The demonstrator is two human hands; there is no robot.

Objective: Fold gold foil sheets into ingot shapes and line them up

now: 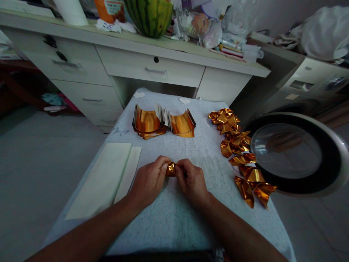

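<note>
Between my two hands is a small piece of shiny gold foil paper [171,169], partly covered by my fingers. My left hand [152,177] pinches its left end, and my right hand [193,182] grips the right end. Both hands are closed, just above the cloth-covered table [174,225]. Beyond them lie two curled stacks of gold foil sheets, a left stack [148,122] and a right stack [182,123]. Several folded gold foil pieces [240,145] spread in a line along the table's right side.
Pale paper sheets [105,171] lie at the table's left. Close to the right edge hangs the open round washing machine door [289,153]. Behind the table stands a white desk with drawers [152,67], carrying a cut watermelon [149,16] and clutter.
</note>
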